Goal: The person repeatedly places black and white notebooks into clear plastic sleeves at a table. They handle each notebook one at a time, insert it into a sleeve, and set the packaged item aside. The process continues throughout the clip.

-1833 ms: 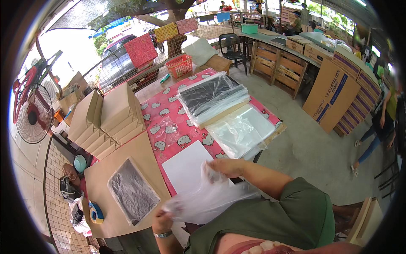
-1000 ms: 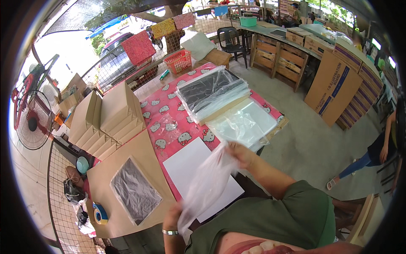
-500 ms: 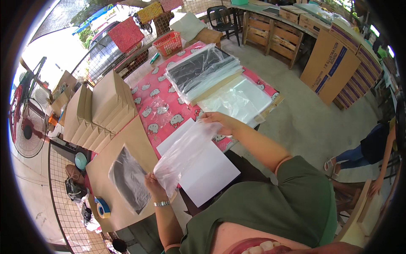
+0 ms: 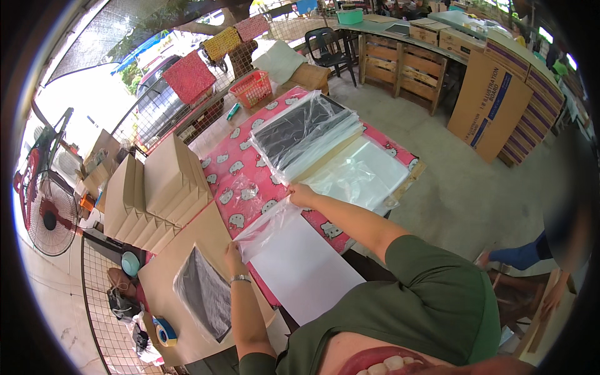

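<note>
a thin, clear, creased plastic film [image 4: 270, 230] stretched across the far end of a flat white sheet [image 4: 306, 269]

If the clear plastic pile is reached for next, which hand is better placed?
Probably the right hand: it sits close to the clear plastic pile; the left hand is farther off, near the wrapped dark sheet. Both hold clear film.

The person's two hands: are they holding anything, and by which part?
Yes, a piece of clear plastic: the left hand grips its left end, the right hand its right end.
</note>
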Demonstrator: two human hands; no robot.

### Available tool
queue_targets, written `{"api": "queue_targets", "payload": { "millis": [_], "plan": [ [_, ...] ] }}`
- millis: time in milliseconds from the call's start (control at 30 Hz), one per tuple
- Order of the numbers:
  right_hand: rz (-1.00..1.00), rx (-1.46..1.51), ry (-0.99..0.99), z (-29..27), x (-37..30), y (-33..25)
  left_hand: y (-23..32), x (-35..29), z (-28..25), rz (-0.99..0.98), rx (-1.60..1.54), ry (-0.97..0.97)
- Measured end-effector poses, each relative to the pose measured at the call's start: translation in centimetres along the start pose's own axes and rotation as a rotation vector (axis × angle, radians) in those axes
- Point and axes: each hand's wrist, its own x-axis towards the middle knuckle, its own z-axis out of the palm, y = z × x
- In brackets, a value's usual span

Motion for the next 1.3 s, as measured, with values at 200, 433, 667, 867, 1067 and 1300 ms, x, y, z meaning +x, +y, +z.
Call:
{"api": "queue_targets", "payload": {
  "millis": [200,433,667,867,1067,1300],
  "plan": [
    [-0.074,-0.423,0.128,3.1,2.8,3.0,-3.3,4.7,1.8,0.118,0.282,0.047],
    [-0.049,-0.530,-0.192,3.2,2.5,3.5,-6.3,7.2,0.3,0.249,0.736,0.084],
    [-0.249,-0.124,0.301,-3.4,1.5,-0.4,-0.1,3.3,5.2,0.294,0.356,-0.077],
    [-0.236,-0.216,0.696,-19.6,1.7,-1.6,7.4,-3.1,19.1,0.366,0.257,-0.416],
    [-0.094,-0.166,0.931,-31.1,-1.7,-1.3,11.0,-9.1,27.8,0.440,0.313,-0.730],
    [-0.046,-0.122,0.528,-23.0,-1.5,1.3,5.7,-4.9,21.1,0.116,0.062,-0.544]
  ]
}}
